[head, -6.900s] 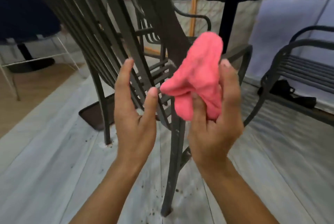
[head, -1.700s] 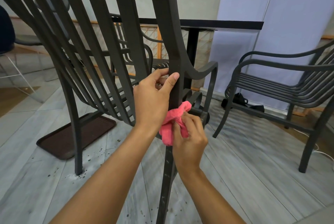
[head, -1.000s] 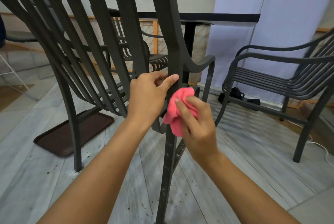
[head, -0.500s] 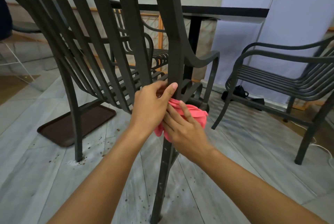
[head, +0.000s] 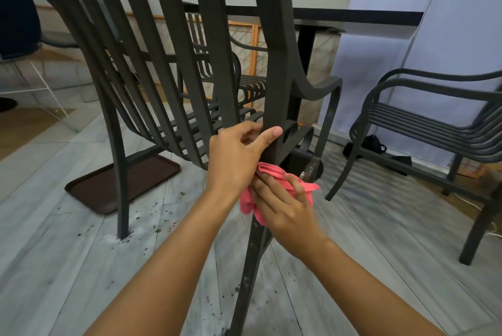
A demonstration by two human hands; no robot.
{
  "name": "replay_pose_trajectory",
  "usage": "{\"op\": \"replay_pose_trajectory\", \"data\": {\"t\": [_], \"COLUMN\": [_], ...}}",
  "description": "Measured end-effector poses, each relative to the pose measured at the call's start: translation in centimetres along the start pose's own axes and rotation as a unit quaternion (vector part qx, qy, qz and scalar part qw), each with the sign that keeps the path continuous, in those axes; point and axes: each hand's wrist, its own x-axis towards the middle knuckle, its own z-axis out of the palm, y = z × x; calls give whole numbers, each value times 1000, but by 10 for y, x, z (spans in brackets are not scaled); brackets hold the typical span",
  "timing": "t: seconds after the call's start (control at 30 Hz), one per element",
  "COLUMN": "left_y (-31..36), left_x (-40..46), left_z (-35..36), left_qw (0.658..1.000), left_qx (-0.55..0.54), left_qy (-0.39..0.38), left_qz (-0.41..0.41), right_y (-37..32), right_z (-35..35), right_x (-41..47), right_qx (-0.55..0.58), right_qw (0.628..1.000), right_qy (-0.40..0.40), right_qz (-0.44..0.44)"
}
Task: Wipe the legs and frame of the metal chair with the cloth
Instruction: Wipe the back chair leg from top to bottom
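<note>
Right hand (head: 282,208), clenched on the pink cloth (head: 274,172), has slid down the chair's rear leg (head: 252,259) from the seat joint. Left hand (head: 236,156) grips the upright above; the speckled lower leg looks unwiped.

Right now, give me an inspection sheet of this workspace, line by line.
Surface: grey plank floor, scattered with dark specks around the chair's feet.
Job's things: dark metal chair seen from behind; pink cloth pressed against its near rear leg, which shows pale marks lower down.
Clutter: brown tray on the floor under the chair; black bag by the far wall.
Grippers: left hand grips the upright just above the cloth; right hand holds the cloth to the leg.
Cables: white cable on the floor at right.
Surroundings: dark table beyond, second metal chair at right, pale curtain behind.
</note>
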Motion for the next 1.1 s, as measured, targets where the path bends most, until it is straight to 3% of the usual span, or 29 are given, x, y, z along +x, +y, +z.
{"op": "replay_pose_trajectory", "data": {"t": [0.3, 0.47, 0.63, 0.77, 0.9, 1.1], "left_y": [-4, -4, -5, -8, -11, -6], "left_x": [-1, -1, -1, -2, -6, -8], "left_z": [1, 1, 1, -1, -2, -2], "left_qw": [1000, 1000, 1000, 999, 999, 999], "left_qx": [-7, -12, -24, -16, 19, -15], "left_qy": [-5, -5, -7, -16, -13, -26], "left_qz": [16, 18, 13, 22, 44, 16], "right_y": [-18, -29, -26, -8, 11, 9], "right_z": [3, -5, -27, -48, -49, -37], "right_x": [-18, -24, -22, 4, 45, 66], "right_qx": [72, 172, 252, 300, 365, 404], "right_qw": [997, 981, 936, 865, 797, 785], "right_qy": [-24, 18, 122, 200, 217, 194], "right_qz": [31, 90, 212, 348, 429, 427]}}
